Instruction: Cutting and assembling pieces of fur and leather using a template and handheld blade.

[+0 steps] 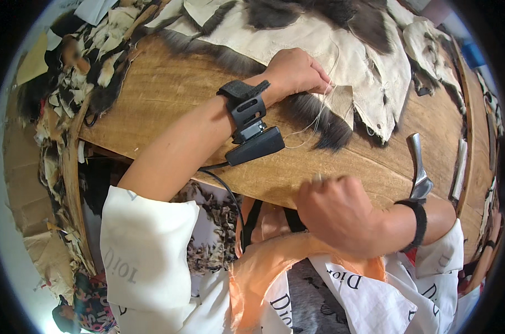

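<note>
My left hand (pixel 297 72) reaches over the wooden table and pinches the edge of a fur hide (pixel 297 42), which lies pale skin side up with dark hair showing along its borders. A small pale flap (pixel 340 103) with dark fur beneath sits at the fingertips. Loose loops of thin white thread (pixel 313 125) hang from there over the wood. Close to the table's front edge, in front of my body, my right hand (pixel 336 214) is curled closed and slightly blurred. Whatever its fingers may hold is hidden.
A silver metal tool (pixel 418 167) lies on the wooden table (pixel 169 100), beyond my right wrist. Fur and skin scraps (pixel 105 61) crowd the left side. A raised wooden strip (pixel 468 111) edges the right. A black device (pixel 256 146) with a cable hangs at my left wrist.
</note>
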Available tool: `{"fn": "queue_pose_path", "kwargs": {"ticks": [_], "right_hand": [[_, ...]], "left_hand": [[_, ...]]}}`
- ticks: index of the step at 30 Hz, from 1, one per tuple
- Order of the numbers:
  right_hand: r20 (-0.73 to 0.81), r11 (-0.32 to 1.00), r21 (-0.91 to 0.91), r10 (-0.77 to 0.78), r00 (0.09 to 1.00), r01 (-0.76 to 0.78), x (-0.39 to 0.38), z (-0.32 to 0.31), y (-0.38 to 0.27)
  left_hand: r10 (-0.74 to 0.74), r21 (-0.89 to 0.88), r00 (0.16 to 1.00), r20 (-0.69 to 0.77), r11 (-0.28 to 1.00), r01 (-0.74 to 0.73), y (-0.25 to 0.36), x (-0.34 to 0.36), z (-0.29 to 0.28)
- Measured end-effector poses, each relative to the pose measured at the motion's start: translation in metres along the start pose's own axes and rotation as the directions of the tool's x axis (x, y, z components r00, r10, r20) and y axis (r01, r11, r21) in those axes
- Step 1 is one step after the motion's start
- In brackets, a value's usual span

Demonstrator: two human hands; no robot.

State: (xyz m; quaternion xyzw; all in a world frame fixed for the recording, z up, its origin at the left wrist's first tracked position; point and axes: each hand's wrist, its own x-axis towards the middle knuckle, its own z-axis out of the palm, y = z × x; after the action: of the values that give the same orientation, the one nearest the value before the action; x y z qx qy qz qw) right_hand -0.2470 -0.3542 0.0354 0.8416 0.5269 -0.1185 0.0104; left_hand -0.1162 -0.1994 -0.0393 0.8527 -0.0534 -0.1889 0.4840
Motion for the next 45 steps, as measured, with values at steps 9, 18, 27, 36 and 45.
{"fn": "queue_pose_path", "kwargs": {"ticks": [9,18,27,36,45], "right_hand": [[0.091,0.937,0.29,-0.228,0.969,0.193,0.051,0.043,-0.029],[0.046,0.867,0.43,-0.301,0.953,0.253,0.009,0.006,0.04],[-0.423,0.825,0.563,0.231,0.876,0.055,-0.009,0.012,0.128],[-0.509,0.865,0.493,0.205,0.836,0.088,0.02,0.035,0.143],[-0.63,0.984,0.131,-0.009,0.777,0.117,0.024,0.038,0.146]], "left_hand": [[-0.054,0.023,0.999,-0.009,0.998,0.054,0.011,0.001,-0.001],[-0.018,0.114,0.994,-0.108,0.993,0.03,0.006,-0.009,0.008],[0.299,0.227,0.891,-0.342,0.946,-0.231,0.005,-0.029,0.028],[-0.138,0.121,0.984,-0.113,0.981,0.152,0.017,-0.012,0.006],[-0.009,0.103,0.973,-0.232,0.994,0.034,0.013,-0.017,0.017]]}}
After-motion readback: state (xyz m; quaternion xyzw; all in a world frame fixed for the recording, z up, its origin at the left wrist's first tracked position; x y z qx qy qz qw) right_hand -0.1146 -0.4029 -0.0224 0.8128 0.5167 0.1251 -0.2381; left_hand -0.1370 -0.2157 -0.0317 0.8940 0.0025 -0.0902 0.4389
